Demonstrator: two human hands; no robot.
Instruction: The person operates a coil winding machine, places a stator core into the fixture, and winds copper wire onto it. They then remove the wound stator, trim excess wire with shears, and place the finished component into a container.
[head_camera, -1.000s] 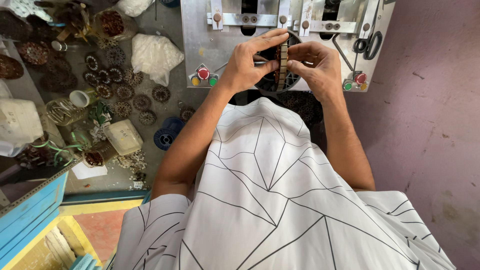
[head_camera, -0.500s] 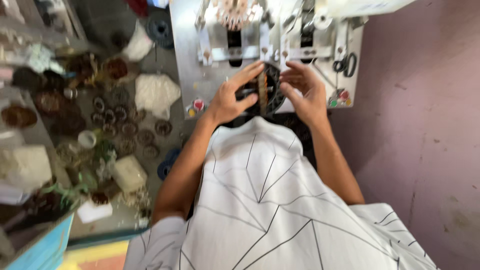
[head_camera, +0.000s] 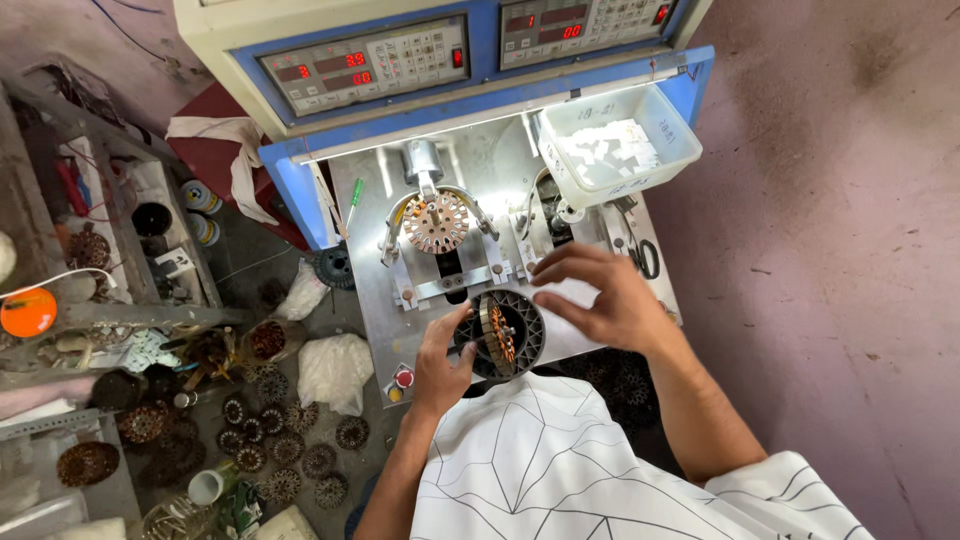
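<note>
My left hand (head_camera: 441, 358) grips a round black stator ring with copper windings (head_camera: 503, 334) by its left edge, over the front of a metal winding machine bed (head_camera: 370, 250). Spread flat, my right hand (head_camera: 604, 296) hovers just right of the ring with its fingers apart and nothing in them. Farther back on the bed, another toothed stator (head_camera: 436, 221) sits mounted in a winding fixture.
A blue and cream control cabinet (head_camera: 400, 62) with red number displays stands behind the bed. A white plastic tub (head_camera: 620, 148) of white slips rests at its right. Several wound stators (head_camera: 270, 440) and white bags (head_camera: 335, 370) litter the floor to the left.
The view has tilted up, showing the control cabinet. My right hand has let go of the stator ring and spread open beside it; my left hand still holds the ring.
</note>
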